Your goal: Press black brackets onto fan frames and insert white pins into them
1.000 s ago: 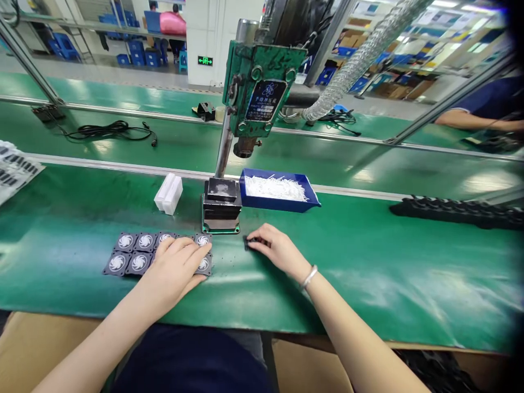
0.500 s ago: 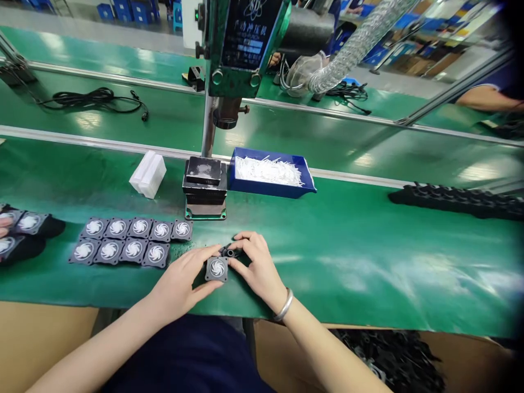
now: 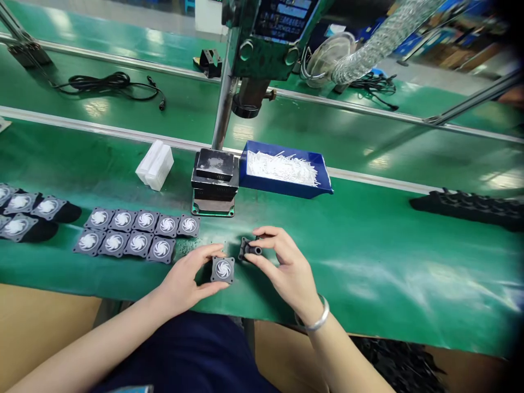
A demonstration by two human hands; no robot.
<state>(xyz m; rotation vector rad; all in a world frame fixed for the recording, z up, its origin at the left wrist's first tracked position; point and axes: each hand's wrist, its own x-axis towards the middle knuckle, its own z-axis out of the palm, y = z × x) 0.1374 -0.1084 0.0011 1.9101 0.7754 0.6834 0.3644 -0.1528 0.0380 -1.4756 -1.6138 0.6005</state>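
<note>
Between the thumb and fingers of my left hand (image 3: 190,278) is a square black part (image 3: 223,269) with a white swirl-patterned disc facing up. My right hand (image 3: 286,267) pinches a black plastic part (image 3: 248,249) whose round tube end points toward me. The two parts are apart, held just over the green bench near its front edge. To the left of my left hand, two rows of the same swirl-faced square parts (image 3: 139,243) lie side by side.
A press (image 3: 249,98) stands behind my hands, with a black block (image 3: 215,164) on its base. Nearby are a blue bin (image 3: 286,188) of thin white pieces and a white block (image 3: 154,165). A row of black parts (image 3: 466,207) lies far right, more swirl-faced parts (image 3: 20,203) far left.
My right hand has moved right with the black plastic part, away from the swirl-faced square part in my left hand. The whole view has also shifted a little. A hand at the far left has gone.
</note>
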